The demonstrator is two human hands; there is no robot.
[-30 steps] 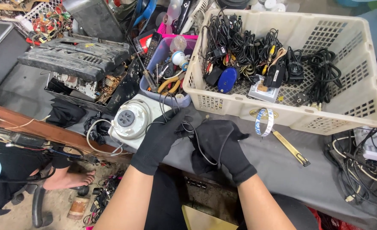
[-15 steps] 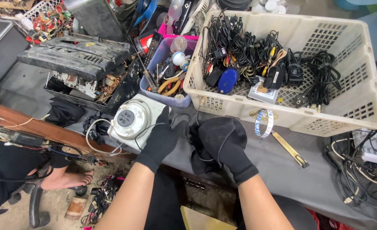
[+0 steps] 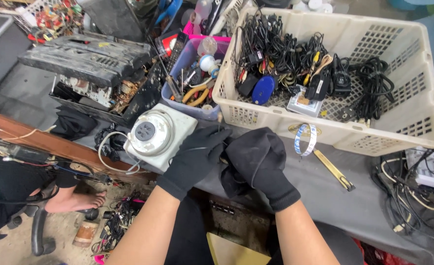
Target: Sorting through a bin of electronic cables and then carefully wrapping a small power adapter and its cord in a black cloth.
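Both hands are in black gloves, working right at the near edge of the grey table (image 3: 325, 206). The right hand (image 3: 258, 162) is curled most of the way closed around a small dark object (image 3: 231, 179), some black bundle or pouch, honestly can't tell exactly what it is since the glove is the same colour. A thin cable (image 3: 253, 169) loops across the back of that glove. The left hand (image 3: 195, 157) sits just to the left, touching the right one, fingers bent and pinched in toward the same dark object, so it's half closed rather than flat, and whether it really grips it I can't tell. So the dark object is tucked under and between the two hands, mostly below the right palm. Just left of the left hand, touching it or near enough, there's a pale square device with a round dial (image 3: 155, 135), with a white cord curling off it. Behind the hands, toward the far right side of the table, sits a big cream basket (image 3: 413, 132) full of black cables. A roll of tape (image 3: 305, 140) leans against the basket's front wall, and a brass-coloured strip (image 3: 333, 170) lies on the table just right of the right hand.
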